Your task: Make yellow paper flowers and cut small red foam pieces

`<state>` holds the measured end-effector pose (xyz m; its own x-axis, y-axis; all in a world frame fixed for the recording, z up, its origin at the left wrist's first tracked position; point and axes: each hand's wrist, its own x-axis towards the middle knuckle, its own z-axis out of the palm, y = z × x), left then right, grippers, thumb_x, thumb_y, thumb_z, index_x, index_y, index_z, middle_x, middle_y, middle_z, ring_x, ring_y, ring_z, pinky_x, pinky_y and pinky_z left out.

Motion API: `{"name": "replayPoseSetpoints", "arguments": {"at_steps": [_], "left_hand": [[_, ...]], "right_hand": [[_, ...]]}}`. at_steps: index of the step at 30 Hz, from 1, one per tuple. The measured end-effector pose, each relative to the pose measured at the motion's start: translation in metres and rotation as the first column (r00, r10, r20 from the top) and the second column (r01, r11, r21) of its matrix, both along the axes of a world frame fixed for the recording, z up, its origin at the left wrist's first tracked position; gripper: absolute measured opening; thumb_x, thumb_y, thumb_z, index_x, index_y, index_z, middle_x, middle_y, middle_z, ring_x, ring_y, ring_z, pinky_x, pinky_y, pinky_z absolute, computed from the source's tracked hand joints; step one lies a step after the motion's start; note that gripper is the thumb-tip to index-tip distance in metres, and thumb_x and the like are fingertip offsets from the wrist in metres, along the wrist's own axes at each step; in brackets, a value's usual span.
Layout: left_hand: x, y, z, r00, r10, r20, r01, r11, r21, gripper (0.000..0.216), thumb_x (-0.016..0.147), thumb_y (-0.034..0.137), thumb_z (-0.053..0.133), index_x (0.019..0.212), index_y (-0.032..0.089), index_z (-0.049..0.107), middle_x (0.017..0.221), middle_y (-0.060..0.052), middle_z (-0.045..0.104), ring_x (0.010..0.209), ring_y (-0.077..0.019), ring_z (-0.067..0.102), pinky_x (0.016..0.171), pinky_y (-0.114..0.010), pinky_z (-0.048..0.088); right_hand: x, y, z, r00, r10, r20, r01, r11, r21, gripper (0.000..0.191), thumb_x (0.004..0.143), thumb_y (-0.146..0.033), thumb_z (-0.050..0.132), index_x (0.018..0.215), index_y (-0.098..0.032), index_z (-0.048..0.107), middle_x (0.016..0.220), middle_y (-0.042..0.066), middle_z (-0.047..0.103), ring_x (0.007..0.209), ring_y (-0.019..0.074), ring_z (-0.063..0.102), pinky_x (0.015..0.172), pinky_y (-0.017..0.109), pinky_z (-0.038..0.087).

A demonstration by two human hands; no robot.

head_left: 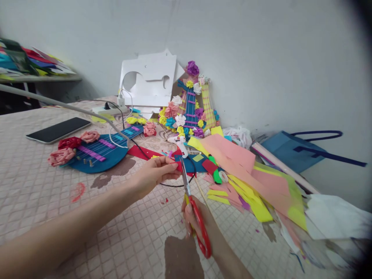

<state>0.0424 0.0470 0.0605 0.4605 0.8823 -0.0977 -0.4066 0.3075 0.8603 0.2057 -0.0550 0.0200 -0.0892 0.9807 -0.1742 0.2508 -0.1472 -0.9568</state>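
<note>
Right grip (208, 220) on metal-bladed scissors (186, 181), red piece (179, 166)

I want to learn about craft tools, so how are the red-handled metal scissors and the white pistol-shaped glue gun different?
The red-handled metal scissors have long, thin blades, but the white pistol-shaped glue gun has a chunky, bent body. The scissors are in the person's right hand, while the glue gun sits farther back, unheld. The scissors look longer in this picture; the glue gun looks shorter. Both have handles.
</note>
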Motion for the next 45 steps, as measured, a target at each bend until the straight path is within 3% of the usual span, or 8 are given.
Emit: {"name": "replayPoseSetpoints", "arguments": {"at_steps": [10,19,29,35,39,45], "left_hand": [[0.0,0.0,0.0,0.999,0.051,0.019,-0.051,0.999,0.013,0.018,0.07,0.021,0.075,0.071,0.014,0.058,0.071,-0.002,0.07,0.067,-0.0119,0.066,0.074,-0.025,0.052],[0.0,0.0,0.001,0.998,0.055,0.018,-0.055,0.998,-0.007,0.018,0.069,0.02,0.076,0.07,0.014,0.059,0.07,-0.002,0.071,0.067,-0.0118,0.066,0.075,-0.025,0.052],[0.0,-0.001,0.003,0.998,0.052,0.021,-0.051,0.999,-0.017,0.016,0.07,0.018,0.074,0.07,0.014,0.059,0.07,-0.002,0.071,0.066,-0.0114,0.066,0.073,-0.024,0.052],[0.0,0.0,0.002,0.999,0.047,0.022,-0.047,0.999,-0.014,0.017,0.07,0.019,0.075,0.071,0.013,0.059,0.071,-0.002,0.071,0.067,-0.0113,0.066,0.073,-0.024,0.052],[0.0,0.001,0.002,0.999,0.042,0.022,-0.041,0.999,-0.011,0.019,0.069,0.02,0.076,0.072,0.013,0.058,0.072,-0.003,0.072,0.068,-0.0119,0.067,0.074,-0.025,0.052],[0.0,0.0,-0.001,0.999,-0.031,-0.016,0.031,1.0,-0.004,0.024,0.067,0.025,0.078,0.07,0.013,0.058,0.068,-0.003,0.071,0.067,-0.0126,0.067,0.07,-0.025,0.052]], "right_hand": [[-0.002,0.001,0.01,0.997,-0.005,0.078,0.002,0.999,0.04,0.039,0.081,-0.057,0.054,0.072,-0.021,0.041,0.05,-0.01,0.035,0.037,0.0059,0.037,0.036,0.018,0.037],[-0.003,0.0,0.007,0.999,-0.031,0.034,0.032,0.999,-0.02,0.041,0.079,-0.059,0.055,0.072,-0.022,0.039,0.049,-0.011,0.034,0.033,0.0052,0.034,0.032,0.018,0.033],[0.0,0.004,-0.004,0.998,-0.058,0.037,0.056,0.998,0.042,0.042,0.078,-0.06,0.054,0.07,-0.023,0.037,0.044,-0.012,0.031,0.031,0.0053,0.031,0.03,0.018,0.027],[-0.004,0.002,-0.005,0.996,-0.076,0.057,0.074,0.997,0.03,0.042,0.078,-0.058,0.055,0.067,-0.023,0.036,0.04,-0.012,0.032,0.029,0.0051,0.031,0.031,0.019,0.03],[-0.005,0.002,-0.006,0.997,-0.069,-0.022,0.069,0.998,-0.001,0.048,0.075,-0.068,0.052,0.069,-0.022,0.038,0.041,-0.012,0.033,0.029,0.0052,0.031,0.029,0.019,0.03],[-0.002,0.004,-0.001,0.95,-0.115,-0.292,0.099,0.993,-0.07,0.053,0.073,-0.072,0.05,0.074,-0.02,0.044,0.049,-0.011,0.035,0.032,0.0032,0.031,0.031,0.016,0.034]]}}
